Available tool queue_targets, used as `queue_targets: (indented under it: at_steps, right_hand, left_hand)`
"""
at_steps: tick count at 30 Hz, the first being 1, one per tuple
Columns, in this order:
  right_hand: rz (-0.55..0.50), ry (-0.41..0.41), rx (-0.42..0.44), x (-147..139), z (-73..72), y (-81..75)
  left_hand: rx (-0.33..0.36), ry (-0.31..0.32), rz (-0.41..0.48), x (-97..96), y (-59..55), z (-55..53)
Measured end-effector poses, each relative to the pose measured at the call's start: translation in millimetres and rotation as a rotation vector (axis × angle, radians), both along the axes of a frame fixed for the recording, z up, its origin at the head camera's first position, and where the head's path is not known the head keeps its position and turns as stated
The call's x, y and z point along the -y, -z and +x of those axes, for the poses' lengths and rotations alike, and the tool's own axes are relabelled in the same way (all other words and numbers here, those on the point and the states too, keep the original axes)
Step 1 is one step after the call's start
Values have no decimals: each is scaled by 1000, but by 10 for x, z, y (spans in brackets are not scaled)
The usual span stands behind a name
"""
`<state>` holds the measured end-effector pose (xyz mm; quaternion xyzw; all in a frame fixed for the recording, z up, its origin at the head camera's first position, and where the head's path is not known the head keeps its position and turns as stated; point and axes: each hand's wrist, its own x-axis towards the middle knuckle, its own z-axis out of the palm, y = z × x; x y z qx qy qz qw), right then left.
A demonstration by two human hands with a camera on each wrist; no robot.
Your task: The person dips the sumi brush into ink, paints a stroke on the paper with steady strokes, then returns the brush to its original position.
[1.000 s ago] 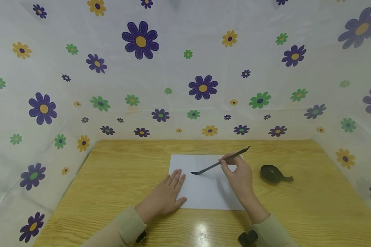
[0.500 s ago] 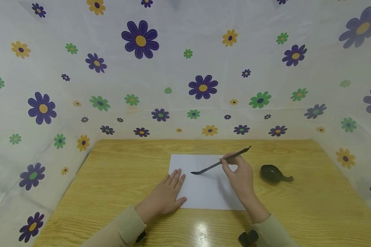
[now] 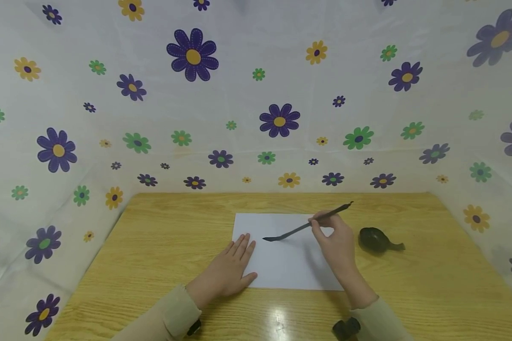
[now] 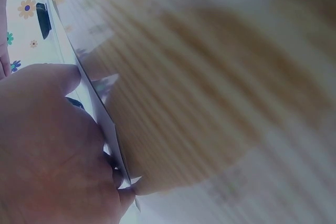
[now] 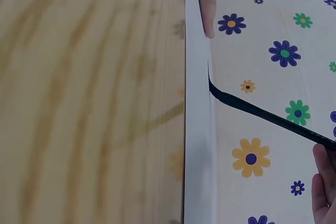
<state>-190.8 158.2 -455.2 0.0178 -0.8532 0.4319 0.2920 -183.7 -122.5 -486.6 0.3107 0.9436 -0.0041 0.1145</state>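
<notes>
A white sheet of paper [image 3: 281,270] lies on the table. My left hand [image 3: 228,272] rests flat on its left side, fingers spread; the left wrist view shows this hand [image 4: 52,140] close up along the paper's edge [image 4: 94,98]. My right hand [image 3: 334,241] pinches a dark writing brush [image 3: 298,229], which slants down to the left. In the right wrist view, the brush [image 5: 262,113] meets the paper [image 5: 198,129] with its tip bent. Dark colour runs left from the brush's low end in the head view; bristles and any ink mark cannot be told apart there.
Right of the paper stands a small black dish [image 3: 374,240] with a stem-like handle. The wooden table [image 3: 162,237] is enclosed at the back and sides by a white flowered cloth [image 3: 239,94]. Dark wrist devices [image 3: 346,327] sit under the sleeves.
My right hand has shifted slightly right with the brush, and the dark stretch at its low end looks a little longer. The left hand and paper have stayed put.
</notes>
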Motion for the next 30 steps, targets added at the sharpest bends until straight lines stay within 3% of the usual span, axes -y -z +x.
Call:
queue_targets:
  at_steps: [16,26,30]
  right_hand:
    - [-22,38,-44,-207,28,-18]
    - [-25,79,-26,-390,64,-16]
    - [-18,95,-29,-448,96,-35]
  left_hand:
    - [11,3,9,-11,-62,12]
    - [0,15,1,5,16,-12]
    - [-3,11,3,-6,-19,1]
